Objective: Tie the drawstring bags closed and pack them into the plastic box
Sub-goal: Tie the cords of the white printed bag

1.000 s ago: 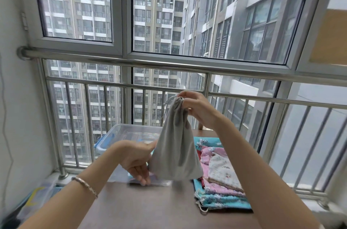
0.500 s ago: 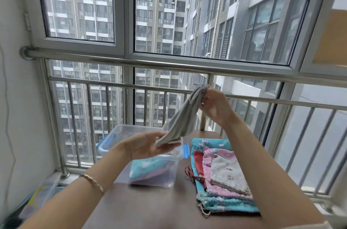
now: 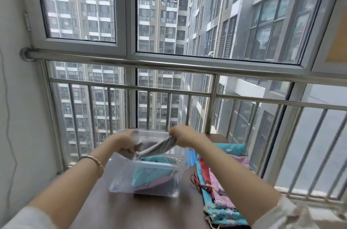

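Your two hands hold the grey drawstring bag [image 3: 159, 147] stretched across the open top of the clear plastic box [image 3: 120, 181]. Your left hand [image 3: 125, 141] grips one end, fingers curled round the cloth above the box's left side. Your right hand [image 3: 183, 136] pinches the other end above the box's far right corner. The bag sags between them and its middle seems to dip below the rim, though blur hides whether it touches anything underneath. Inside the box lies a teal patterned bag [image 3: 150, 172] with pink cloth under it. The box stands toward the far edge of the desk [image 3: 135, 213], left of centre. Along the desk's right edge lies a stack of flat bags [image 3: 221, 189], teal at the bottom and pink on top. A bracelet [image 3: 94, 161] circles your left wrist.
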Motion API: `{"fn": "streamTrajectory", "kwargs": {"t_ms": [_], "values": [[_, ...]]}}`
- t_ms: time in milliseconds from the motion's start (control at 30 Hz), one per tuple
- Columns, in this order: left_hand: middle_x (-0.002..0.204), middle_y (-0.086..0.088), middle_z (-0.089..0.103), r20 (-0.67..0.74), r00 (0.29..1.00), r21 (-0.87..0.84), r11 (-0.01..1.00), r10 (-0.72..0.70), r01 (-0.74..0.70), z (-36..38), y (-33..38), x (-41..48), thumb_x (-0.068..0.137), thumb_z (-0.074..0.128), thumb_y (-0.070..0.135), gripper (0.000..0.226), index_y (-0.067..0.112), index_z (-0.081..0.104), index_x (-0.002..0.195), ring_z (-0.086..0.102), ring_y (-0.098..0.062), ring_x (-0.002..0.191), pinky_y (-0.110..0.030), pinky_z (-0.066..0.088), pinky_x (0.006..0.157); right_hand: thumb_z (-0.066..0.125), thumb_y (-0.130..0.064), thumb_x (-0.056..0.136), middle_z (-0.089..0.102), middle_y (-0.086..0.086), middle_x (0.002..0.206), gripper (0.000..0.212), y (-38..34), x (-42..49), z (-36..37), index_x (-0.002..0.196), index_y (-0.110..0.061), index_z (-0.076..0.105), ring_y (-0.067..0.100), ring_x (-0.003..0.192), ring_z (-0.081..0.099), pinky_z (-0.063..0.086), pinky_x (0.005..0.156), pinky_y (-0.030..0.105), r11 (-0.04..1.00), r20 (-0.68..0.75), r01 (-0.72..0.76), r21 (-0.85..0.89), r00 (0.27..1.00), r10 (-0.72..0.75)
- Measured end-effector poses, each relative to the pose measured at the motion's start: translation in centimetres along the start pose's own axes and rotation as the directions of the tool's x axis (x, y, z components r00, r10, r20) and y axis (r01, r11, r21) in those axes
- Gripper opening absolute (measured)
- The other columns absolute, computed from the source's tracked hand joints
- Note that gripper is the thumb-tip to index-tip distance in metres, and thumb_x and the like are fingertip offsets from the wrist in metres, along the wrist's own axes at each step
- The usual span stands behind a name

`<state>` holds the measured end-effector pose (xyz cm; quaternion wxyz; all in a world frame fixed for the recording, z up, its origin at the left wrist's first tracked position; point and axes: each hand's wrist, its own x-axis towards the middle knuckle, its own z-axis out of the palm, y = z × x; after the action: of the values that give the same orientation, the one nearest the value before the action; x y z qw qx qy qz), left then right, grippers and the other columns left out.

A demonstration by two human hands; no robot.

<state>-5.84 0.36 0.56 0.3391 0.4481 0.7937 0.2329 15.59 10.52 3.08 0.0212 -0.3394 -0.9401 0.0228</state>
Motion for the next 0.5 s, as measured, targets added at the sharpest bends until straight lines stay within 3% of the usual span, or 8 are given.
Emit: {"fn": "streamTrajectory", "kwargs": {"t_ms": [67, 167, 233, 300, 367, 433, 500], "values": [[0.12, -0.019, 0.058, 0.016, 1.0, 0.268, 0.963, -0.006, 0.002, 1.0, 0.0, 0.0, 0.081, 0.062, -0.009, 0.074, 0.023, 0.038, 0.142, 0.059, -0.025, 0.084, -0.043, 0.057, 0.083, 0.055, -0.001, 0.088, 0.063, 0.008, 0.088, 0.013, -0.8, 1.0, 1.3, 0.084, -0.013, 0.06, 0.028, 0.085, 0.061, 0.055, 0.075, 0.039, 0.993, 0.037, 0.007, -0.12, 0.999, -0.002], [0.133, -0.012, 0.054, 0.069, 0.995, 0.556, 0.831, -0.067, 0.018, 2.1, 0.9, -0.7, 0.09, 0.056, 0.006, 0.059, 0.023, 0.04, 0.143, 0.062, -0.026, 0.106, -0.029, 0.052, 0.077, 0.056, -0.005, 0.089, 0.058, 0.008, 0.084, 0.009, -1.7, 1.3, 2.5, 0.082, -0.009, 0.058, 0.029, 0.083, 0.055, 0.043, 0.072, 0.034, 0.955, 0.12, 0.031, -0.295, 0.993, 0.005], [0.141, -0.009, 0.049, 0.085, 0.991, 0.628, 0.778, -0.102, 0.026, 2.5, 1.4, -0.8, 0.094, 0.055, 0.016, 0.055, 0.021, 0.036, 0.146, 0.055, -0.025, 0.122, -0.028, 0.049, 0.089, 0.052, -0.005, 0.088, 0.05, 0.002, 0.072, 0.022, -1.9, 1.5, 2.8, 0.067, -0.011, 0.048, 0.028, 0.08, 0.05, 0.041, 0.071, 0.033, 0.953, 0.162, 0.004, -0.302, 0.986, 0.047], [0.143, -0.007, 0.047, 0.074, 0.993, 0.608, 0.793, -0.094, 0.03, 2.6, 1.5, -0.2, 0.093, 0.06, 0.019, 0.055, 0.019, 0.04, 0.144, 0.053, -0.025, 0.124, -0.029, 0.049, 0.094, 0.049, -0.006, 0.088, 0.049, 0.001, 0.07, 0.023, -2.3, 1.7, 2.6, 0.066, -0.011, 0.047, 0.028, 0.079, 0.051, 0.043, 0.069, 0.034, 0.97, 0.203, -0.038, -0.238, 0.975, 0.088], [0.143, -0.008, 0.047, 0.122, 0.986, 0.562, 0.827, -0.112, 0.025, 3.0, 1.7, 0.6, 0.092, 0.062, 0.021, 0.054, 0.024, 0.044, 0.143, 0.052, -0.026, 0.124, -0.031, 0.05, 0.096, 0.047, -0.007, 0.09, 0.061, 0.007, 0.09, 0.012, -2.8, 1.9, 2.7, 0.086, -0.006, 0.058, 0.028, 0.084, 0.054, 0.047, 0.072, 0.036, 0.978, 0.245, -0.042, -0.204, 0.965, 0.092], [0.152, -0.007, 0.036, 0.221, 0.96, 0.573, 0.819, -0.171, 0.014, 3.7, 2.1, 0.9, 0.095, 0.054, 0.022, 0.052, 0.031, 0.04, 0.145, 0.042, -0.029, 0.134, -0.034, 0.043, 0.104, 0.044, -0.008, 0.092, 0.062, 0.013, 0.12, 0.026, -3.3, 1.8, 3.1, 0.113, -0.003, 0.06, 0.03, 0.097, 0.057, 0.049, 0.081, 0.039, 0.98, 0.304, -0.046, -0.195, 0.947, 0.105], [0.157, -0.002, 0.026, 0.272, 0.933, 0.619, 0.785, -0.235, 0.017, 4.5, 2.4, 0.9, 0.099, 0.042, 0.02, 0.051, 0.032, 0.033, 0.148, 0.033, -0.028, 0.14, -0.038, 0.035, 0.11, 0.039, -0.008, 0.093, 0.055, 0.014, 0.134, 0.036, -3.4, 1.8, 3.7, 0.125, -0.003, 0.055, 0.032, 0.11, 0.056, 0.048, 0.089, 0.041, 0.971, 0.378, -0.042, -0.234, 0.916, 0.13]]}}
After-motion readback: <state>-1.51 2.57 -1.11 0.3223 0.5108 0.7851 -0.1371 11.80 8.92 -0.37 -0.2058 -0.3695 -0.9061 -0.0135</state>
